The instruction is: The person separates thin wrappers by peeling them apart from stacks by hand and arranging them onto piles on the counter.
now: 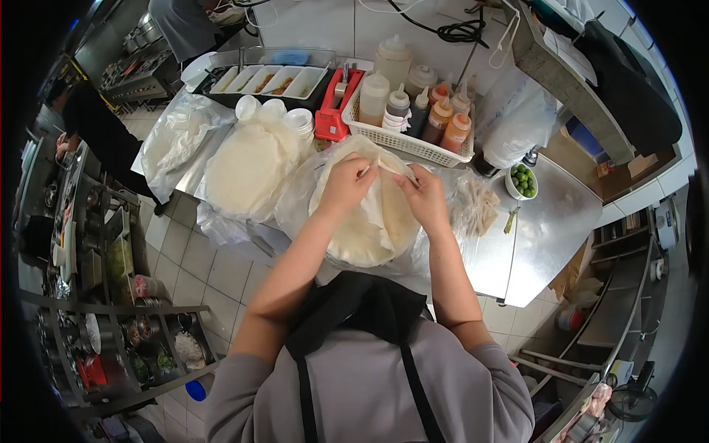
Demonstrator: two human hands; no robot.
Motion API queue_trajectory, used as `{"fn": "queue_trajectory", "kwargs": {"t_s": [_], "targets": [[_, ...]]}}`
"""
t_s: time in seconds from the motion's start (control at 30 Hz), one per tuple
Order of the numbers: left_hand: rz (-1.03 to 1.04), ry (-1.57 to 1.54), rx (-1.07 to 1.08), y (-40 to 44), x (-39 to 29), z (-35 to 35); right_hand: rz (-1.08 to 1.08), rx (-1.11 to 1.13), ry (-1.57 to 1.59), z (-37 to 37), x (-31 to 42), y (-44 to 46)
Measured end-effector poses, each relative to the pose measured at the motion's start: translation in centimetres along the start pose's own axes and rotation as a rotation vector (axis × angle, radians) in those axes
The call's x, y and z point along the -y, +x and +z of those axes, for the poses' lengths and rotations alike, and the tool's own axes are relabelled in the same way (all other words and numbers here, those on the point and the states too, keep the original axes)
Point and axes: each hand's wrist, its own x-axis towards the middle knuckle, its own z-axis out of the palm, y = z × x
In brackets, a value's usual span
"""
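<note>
Both hands are over a stack of thin, pale round sheets [354, 240] lying on clear plastic on the steel counter. My left hand [346, 182] has its fingers closed on the upper edge of the top sheet. Close by on the right, my right hand [427, 199] pinches a lifted, folded part of the same sheet. The fold runs down between the hands. A second pile of pale sheets [247, 173] lies to the left of my left hand.
Behind the sheets are a basket [413, 148] of sauce bottles, a red device [336, 103], white cups [299, 120] and a topping tray [269, 80]. A bowl of green fruit [521, 181] stands right. Two other people are at the upper left.
</note>
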Motion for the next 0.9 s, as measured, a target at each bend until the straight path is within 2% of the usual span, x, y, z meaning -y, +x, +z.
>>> {"fn": "queue_trajectory", "kwargs": {"t_s": [0.13,0.23,0.33,0.43,0.53,0.63,0.73,0.83,0.9], "targets": [[-0.090,-0.092,-0.175,-0.7,0.0,0.8,0.059,-0.114,0.250,0.4,-1.1,-0.2],[-0.173,-0.203,-0.248,-1.2,-0.3,1.1,0.239,-0.133,0.616,0.2,-1.4,-0.3],[-0.220,-0.289,-0.293,-1.6,-1.5,1.5,0.262,-0.062,0.508,-0.7,-1.9,0.0],[-0.234,-0.299,-0.254,-1.9,-1.6,2.2,-0.106,-0.161,0.003,-0.8,-0.7,0.9],[-0.236,-0.227,-0.187,-2.2,-2.8,2.1,-0.303,-0.149,-0.444,-0.9,1.3,1.9],[-0.132,-0.196,-0.188,-2.3,-2.9,1.9,-0.100,0.015,-0.585,-1.4,3.1,2.9],[-0.044,-0.268,-0.226,-2.3,-2.2,1.7,0.164,0.223,-0.062,-2.4,0.6,4.7],[-0.146,-0.390,-0.271,-2.4,-1.6,1.4,0.267,0.110,0.212,-2.6,-0.6,4.9],[-0.294,-0.491,-0.230,-2.4,-1.3,0.7,0.282,0.124,0.386,-2.5,-0.3,4.3]]}}
